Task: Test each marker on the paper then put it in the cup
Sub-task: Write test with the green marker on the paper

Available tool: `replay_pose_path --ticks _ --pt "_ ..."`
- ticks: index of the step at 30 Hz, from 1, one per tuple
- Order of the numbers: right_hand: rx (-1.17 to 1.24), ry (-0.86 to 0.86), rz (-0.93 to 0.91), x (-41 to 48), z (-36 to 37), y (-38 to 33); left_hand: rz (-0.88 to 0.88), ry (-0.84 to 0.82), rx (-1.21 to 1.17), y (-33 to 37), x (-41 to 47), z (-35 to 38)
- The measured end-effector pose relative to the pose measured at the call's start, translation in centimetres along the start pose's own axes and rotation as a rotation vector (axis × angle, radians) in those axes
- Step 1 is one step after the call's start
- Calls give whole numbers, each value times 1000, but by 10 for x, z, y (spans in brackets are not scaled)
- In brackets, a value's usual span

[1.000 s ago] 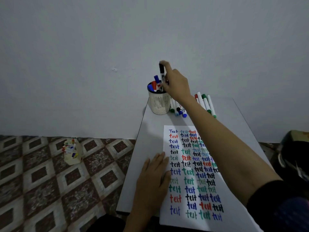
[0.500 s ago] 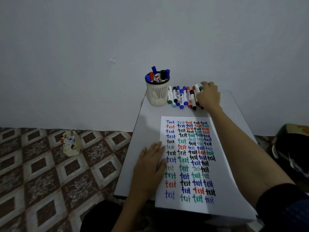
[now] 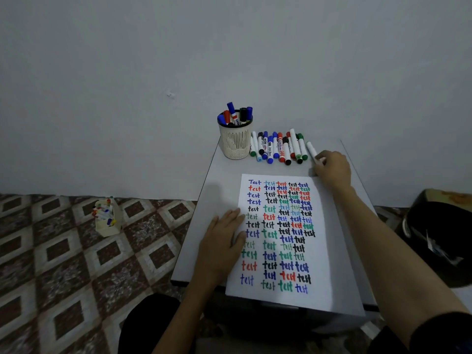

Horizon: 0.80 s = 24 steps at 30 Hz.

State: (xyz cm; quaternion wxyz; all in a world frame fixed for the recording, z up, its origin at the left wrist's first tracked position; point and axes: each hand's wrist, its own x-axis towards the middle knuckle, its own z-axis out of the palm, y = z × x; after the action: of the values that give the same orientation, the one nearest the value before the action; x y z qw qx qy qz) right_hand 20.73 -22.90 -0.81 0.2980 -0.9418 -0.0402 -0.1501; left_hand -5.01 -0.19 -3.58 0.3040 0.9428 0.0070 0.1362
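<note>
White-barrelled marker point(image 3: 311, 148) is gripped at its near end by the right hand point(image 3: 332, 170), fingers curled round it, at 1 o'clock off the paper point(image 3: 323, 251). Its cap colour is hidden. The paper's 9 o'clock edge is pressed flat by the left hand point(image 3: 221, 247), fingers straight. Mesh cup point(image 3: 235, 145), loaded with stored markers point(image 3: 233, 114), is stood at 11 o'clock. Marker row point(image 3: 278, 149) is laid at 12, just beside the cup, on the grey table point(image 3: 219, 190).

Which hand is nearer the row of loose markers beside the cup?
Right. The right hand grips a white marker at the right end of the row of loose markers; the left hand lies flat on the white paper sheet, well away.
</note>
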Motion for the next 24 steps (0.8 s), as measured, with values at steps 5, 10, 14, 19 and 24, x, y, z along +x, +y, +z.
replay_pose_path --ticks 5,10,14,19,24 --pt "456 334 131 -20 -24 -3 3 14 6 3 -1 -1" --pt "1165 390 276 -48 -63 -14 -20 21 15 4 -1 -1" --pt "1377 255 232 -91 -87 -24 -30 27 29 4 -3 1" --pt "1455 -26 218 -140 -90 -35 -43 4 87 5 0 4" --pt "1314 -218 269 -164 -79 -43 -68 3 120 7 2 7"
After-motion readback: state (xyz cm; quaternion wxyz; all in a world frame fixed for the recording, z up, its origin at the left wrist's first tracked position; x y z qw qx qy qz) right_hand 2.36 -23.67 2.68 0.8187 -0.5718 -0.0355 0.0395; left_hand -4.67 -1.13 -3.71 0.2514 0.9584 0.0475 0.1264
